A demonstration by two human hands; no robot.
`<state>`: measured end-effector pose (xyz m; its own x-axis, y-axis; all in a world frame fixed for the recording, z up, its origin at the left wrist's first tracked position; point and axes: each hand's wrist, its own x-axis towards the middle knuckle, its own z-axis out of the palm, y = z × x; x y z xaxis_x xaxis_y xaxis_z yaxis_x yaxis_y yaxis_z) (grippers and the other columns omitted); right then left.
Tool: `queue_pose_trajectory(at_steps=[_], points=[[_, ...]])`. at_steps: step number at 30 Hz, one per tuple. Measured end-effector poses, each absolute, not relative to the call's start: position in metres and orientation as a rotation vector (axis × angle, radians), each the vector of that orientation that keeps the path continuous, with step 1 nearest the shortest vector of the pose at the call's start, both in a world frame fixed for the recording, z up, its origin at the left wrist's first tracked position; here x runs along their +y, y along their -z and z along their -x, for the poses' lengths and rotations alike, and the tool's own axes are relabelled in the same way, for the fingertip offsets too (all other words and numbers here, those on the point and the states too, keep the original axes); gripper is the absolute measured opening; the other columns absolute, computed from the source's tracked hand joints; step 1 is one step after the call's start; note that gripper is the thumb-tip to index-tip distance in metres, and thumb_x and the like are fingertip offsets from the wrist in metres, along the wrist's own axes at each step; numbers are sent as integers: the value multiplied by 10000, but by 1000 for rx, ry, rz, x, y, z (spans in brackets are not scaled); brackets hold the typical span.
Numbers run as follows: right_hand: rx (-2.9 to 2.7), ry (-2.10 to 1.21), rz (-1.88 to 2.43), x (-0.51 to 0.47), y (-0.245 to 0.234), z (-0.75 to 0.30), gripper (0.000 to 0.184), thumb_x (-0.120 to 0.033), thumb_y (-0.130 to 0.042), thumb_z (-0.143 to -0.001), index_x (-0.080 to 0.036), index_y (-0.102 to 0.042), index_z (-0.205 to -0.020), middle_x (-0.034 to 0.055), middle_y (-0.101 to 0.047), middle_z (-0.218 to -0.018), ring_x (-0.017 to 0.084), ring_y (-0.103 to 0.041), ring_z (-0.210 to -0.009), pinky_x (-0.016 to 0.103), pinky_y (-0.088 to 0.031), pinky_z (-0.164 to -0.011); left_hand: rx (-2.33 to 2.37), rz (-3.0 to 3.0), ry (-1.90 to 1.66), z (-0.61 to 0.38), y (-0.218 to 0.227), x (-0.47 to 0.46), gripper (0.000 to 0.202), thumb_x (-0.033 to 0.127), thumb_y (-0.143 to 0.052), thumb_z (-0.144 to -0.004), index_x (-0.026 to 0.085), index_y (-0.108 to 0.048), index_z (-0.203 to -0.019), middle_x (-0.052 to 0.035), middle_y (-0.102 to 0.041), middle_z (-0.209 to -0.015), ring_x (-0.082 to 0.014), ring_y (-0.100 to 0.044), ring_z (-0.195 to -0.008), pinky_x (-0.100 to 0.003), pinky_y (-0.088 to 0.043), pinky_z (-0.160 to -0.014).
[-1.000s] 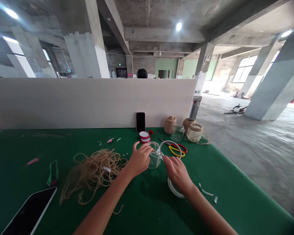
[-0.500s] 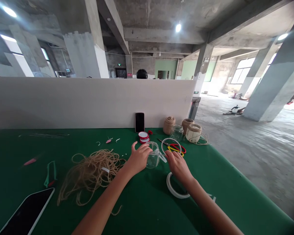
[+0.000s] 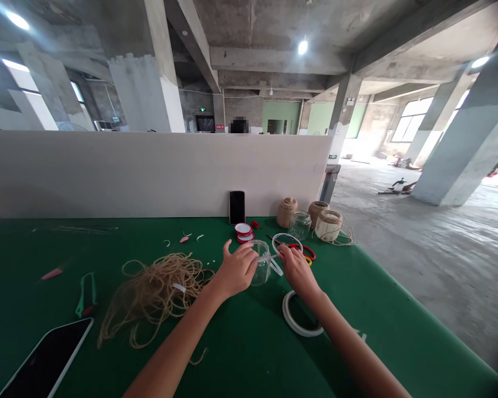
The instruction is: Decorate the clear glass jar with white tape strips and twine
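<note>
With my left hand [image 3: 236, 270] I grip a clear glass jar [image 3: 262, 272] by its left side near the rim, the thumb raised away from the glass. My right hand [image 3: 297, 271] is closed on a roll of white tape [image 3: 288, 235], tilted up to the right of the jar. A white strip of tape [image 3: 276, 267] shows between the roll and the jar; its exact attachment is hard to make out. Behind my right hand lie scissors [image 3: 309, 252] with red and yellow handles, partly covered. Another white tape roll [image 3: 290, 320] lies beneath my right forearm.
Loose jute twine [image 3: 170, 282] lies left of my arm, with green snips [image 3: 83, 296] and a large phone [image 3: 45, 359] beyond. At the back are red-rimmed rolls [image 3: 244, 229], an upright phone [image 3: 237, 208], a twine-wrapped jar [image 3: 287, 213] and other jars. A white partition [image 3: 149, 177] stands behind.
My right hand and the tape roll have moved slightly, the roll tipping flatter and a little left. My left hand keeps its grip on the jar almost in place.
</note>
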<state>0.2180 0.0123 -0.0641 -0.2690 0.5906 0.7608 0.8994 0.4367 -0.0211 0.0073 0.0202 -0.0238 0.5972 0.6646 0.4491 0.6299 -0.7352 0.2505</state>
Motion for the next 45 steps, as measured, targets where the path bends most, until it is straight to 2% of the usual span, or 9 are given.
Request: queue_pose_trajectory(at_steps=[8, 15, 20, 23, 27, 29, 32, 38, 45], points=[[-1960, 531, 1251, 21, 66, -215, 247, -247, -302, -952, -155, -504, -1060, 66, -577, -765, 193, -518, -666, 308, -417, -639, 1108, -2708, -903, -13, 28, 24, 204, 150, -387, -873, 238, -571, -858, -31, -656, -1004, -233, -493, -1153, -606, -59, -1032], [-1946, 535, 1223, 18, 70, -216, 249, -237, -299, -953, -140, -497, -1069, 74, -585, -778, 195, -528, -697, 313, -416, -651, 1082, -2800, -874, -9, 19, 24, 343, 99, -389, -835, 293, -558, -1063, -43, -663, -1019, -250, -511, -1108, -628, -54, -1016], [-1972, 574, 1202, 13, 66, -212, 241, -218, -314, -947, -149, -526, -1040, 64, -582, -762, 184, -507, -672, 307, -386, -660, 1171, -2903, -793, -15, 12, 22, 295, 43, -381, -771, 244, -573, -869, -37, -672, -889, -242, -490, -1131, -635, -2, -1025], [-1969, 580, 1214, 11, 63, -208, 229, -205, -320, -942, -149, -533, -1007, 58, -582, -751, 178, -503, -659, 296, -371, -653, 1267, -2915, -770, -23, 9, 18, 181, 112, -413, -793, 216, -560, -779, -48, -671, -828, -256, -480, -1138, -647, -21, -1022], [-1955, 568, 1237, 11, 62, -208, 220, -213, -323, -942, -144, -516, -1021, 64, -597, -777, 182, -520, -684, 291, -374, -654, 1393, -2898, -725, -34, 6, 14, 188, 349, -444, -874, 241, -560, -977, -52, -688, -835, -300, -453, -1154, -689, -59, -991], [-1950, 559, 1246, 12, 62, -209, 219, -207, -319, -943, -141, -507, -1033, 68, -602, -786, 186, -532, -706, 292, -379, -662, 1425, -2916, -682, -36, 6, 14, 192, 342, -420, -897, 260, -545, -1018, -46, -692, -824, -307, -443, -1160, -710, -63, -970], [-1963, 541, 1247, 12, 62, -209, 208, -203, -326, -942, -140, -504, -1028, 73, -606, -800, 188, -546, -734, 292, -385, -672, 1408, -2921, -656, -36, 8, 15, 163, 240, -383, -906, 248, -540, -949, -46, -684, -844, -297, -440, -1164, -715, -83, -960], [-2005, 507, 1244, 9, 61, -205, 219, -199, -325, -940, -143, -505, -1052, 87, -614, -846, 190, -558, -744, 292, -388, -671, 1307, -2976, -651, -33, 12, 15, 175, 96, -340, -849, 186, -487, -874, -65, -620, -888, -223, -549, -962, -633, -108, -1015], [-1987, 454, 1356, 8, 60, -204, 217, -255, -363, -941, -160, -492, -1087, 70, -630, -863, 162, -591, -658, 240, -347, -544, 1181, -2915, -698, -29, 13, 21, 164, 82, -322, -827, 195, -440, -819, -20, -570, -813, -184, -528, -852, -490, -256, -979]])
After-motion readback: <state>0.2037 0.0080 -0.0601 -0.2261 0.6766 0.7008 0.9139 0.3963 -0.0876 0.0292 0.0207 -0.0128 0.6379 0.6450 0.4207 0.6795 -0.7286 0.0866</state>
